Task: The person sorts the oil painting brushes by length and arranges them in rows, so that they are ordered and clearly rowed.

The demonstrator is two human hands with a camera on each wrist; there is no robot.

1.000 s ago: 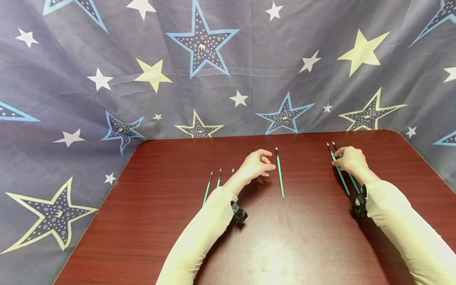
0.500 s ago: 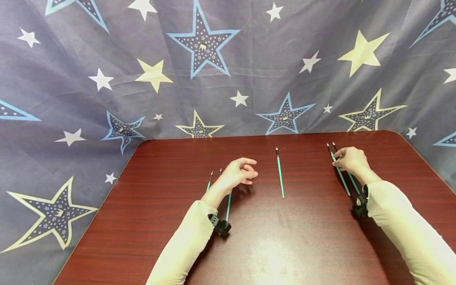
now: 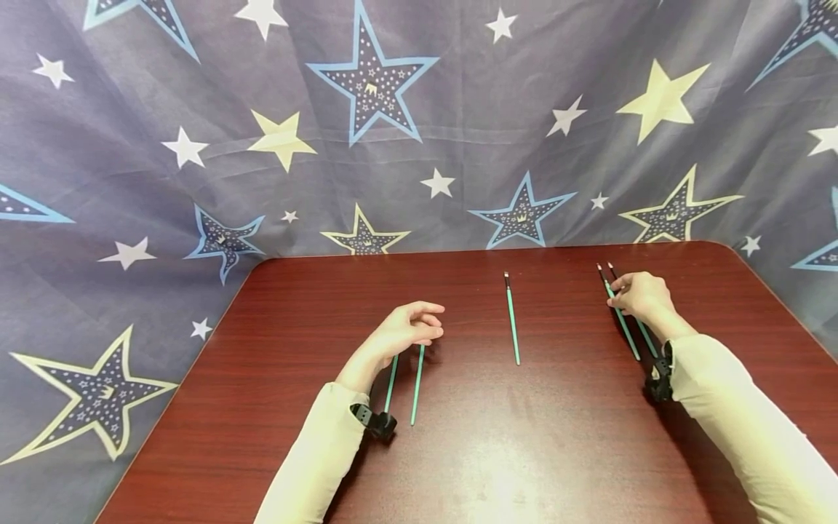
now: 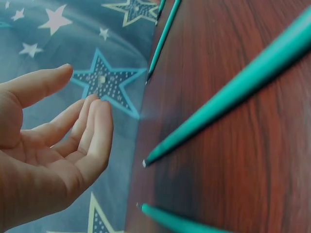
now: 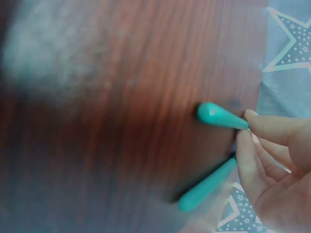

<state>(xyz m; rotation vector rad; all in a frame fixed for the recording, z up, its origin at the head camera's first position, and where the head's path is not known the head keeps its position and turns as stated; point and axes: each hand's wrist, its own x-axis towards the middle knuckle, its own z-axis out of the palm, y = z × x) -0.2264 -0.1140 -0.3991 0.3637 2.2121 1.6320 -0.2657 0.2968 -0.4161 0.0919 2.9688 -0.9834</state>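
My left hand [image 3: 404,329] hovers with loosely bent fingers over several thin paintbrushes at the table's left. Two teal handles [image 3: 417,389] show below it; their bristle ends are hidden behind the hand. In the left wrist view, nothing lies between that hand's fingers, and a brush handle [image 4: 218,104] runs beside it. At the right, my right hand [image 3: 644,297] pinches a teal paintbrush [image 3: 625,333] between thumb and fingertips. Another paintbrush [image 5: 209,187] lies alongside, partly under that hand. Between the two hands, a single paintbrush [image 3: 513,324] lies on the table, bristles pointing away.
The dark red wooden table [image 3: 497,451] has a rounded far edge. Behind it hangs a grey cloth [image 3: 445,94] printed with stars. A black camera band sits on each wrist.
My left hand has moved left and nearer, from beside the middle paintbrush to above the left-hand ones. My right hand stays in place, pinching its paintbrush.
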